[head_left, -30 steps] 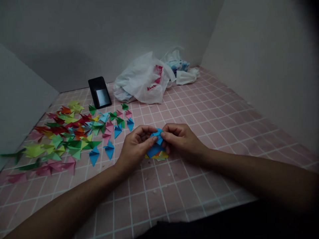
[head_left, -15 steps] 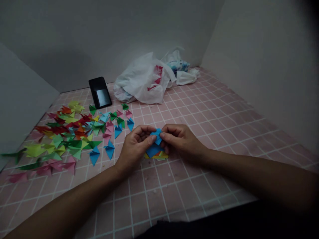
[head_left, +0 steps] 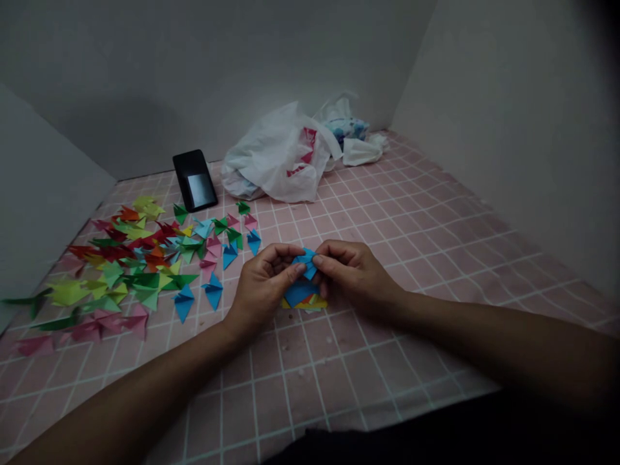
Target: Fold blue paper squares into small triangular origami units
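Note:
Between my two hands is a small piece of folded blue origami paper [head_left: 307,262], its creases partly covered by fingers. My left hand [head_left: 268,274] pinches its left side between thumb and curled fingers. The right side is gripped by my right hand [head_left: 351,271], thumb in front and forefinger behind. Just below the fingers lies a small stack of coloured paper sheets [head_left: 301,294], blue on top with yellow and orange edges showing. To the left, several folded paper cranes [head_left: 212,290] in blue, green, pink, red and yellow lie spread out.
A dark phone [head_left: 194,181] leans against the back wall. Beside it sits a crumpled white plastic bag [head_left: 283,155] with red print. A blue-patterned pack [head_left: 349,127] and crumpled white tissue [head_left: 362,151] are farther right. Everything rests on a pink checked tablecloth [head_left: 407,229].
The blue paper has turned slightly between my fingers, and my right thumb has shifted a little to the right along it. The rest looks the same.

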Demonstrator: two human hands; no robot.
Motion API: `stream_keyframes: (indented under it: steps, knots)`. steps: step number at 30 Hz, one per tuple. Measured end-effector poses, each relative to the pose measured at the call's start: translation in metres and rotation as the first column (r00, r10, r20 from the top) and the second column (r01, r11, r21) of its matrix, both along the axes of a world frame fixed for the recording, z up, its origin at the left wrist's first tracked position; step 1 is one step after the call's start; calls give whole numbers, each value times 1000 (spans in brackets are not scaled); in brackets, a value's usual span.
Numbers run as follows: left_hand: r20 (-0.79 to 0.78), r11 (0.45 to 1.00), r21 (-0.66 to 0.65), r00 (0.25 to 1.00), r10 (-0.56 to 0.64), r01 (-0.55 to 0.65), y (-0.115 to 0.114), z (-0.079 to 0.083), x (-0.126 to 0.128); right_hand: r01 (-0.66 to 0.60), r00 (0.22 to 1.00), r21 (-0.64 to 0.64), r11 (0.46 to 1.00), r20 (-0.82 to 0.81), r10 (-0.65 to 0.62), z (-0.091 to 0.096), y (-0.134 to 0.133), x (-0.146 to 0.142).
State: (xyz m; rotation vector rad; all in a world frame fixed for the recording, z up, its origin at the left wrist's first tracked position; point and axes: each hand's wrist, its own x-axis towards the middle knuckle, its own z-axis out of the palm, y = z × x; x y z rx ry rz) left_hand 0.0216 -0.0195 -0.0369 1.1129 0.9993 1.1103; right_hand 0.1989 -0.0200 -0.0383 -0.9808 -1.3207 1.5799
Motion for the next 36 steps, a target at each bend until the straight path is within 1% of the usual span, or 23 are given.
stream_keyframes:
  steps: [4, 13, 21, 24, 27, 31, 33, 36]
  knots:
    - [-35, 999, 21, 999, 28, -27, 0, 0, 1, -10, 1000, -12, 1000, -19, 10, -1, 0, 0]
    - [-40, 998, 30, 998, 57, -56, -1, 0, 1, -27, 999, -38, 999, -37, 26, 0, 0, -1]
    - [-105, 996, 65, 992, 71, -64, -1, 0, -2, -25, 1000, -7, 1000, -1, 25, 0, 0, -1]
    - [-115, 999, 43, 993, 27, -22, 0, 0, -4, -42, 999, 30, 999, 21, 42, 2, 0, 0]
    - [-76, 998, -42, 996, -45, 42, 2, 1, -4, -55, 997, 43, 998, 47, 53, 3, 1, 1]
    - [-28, 988, -126, 996, -89, 85, 4, 4, -4, -57, 997, 9, 998, 46, 57, 1, 4, 2]
    - [-28, 986, -127, 993, -111, 106, 3, 4, -4, -68, 997, -15, 998, 40, 68, -1, 5, 2]
    - [-26, 983, -131, 991, -131, 127, 2, -1, -4, -75, 997, -52, 996, 23, 76, -2, 5, 1]
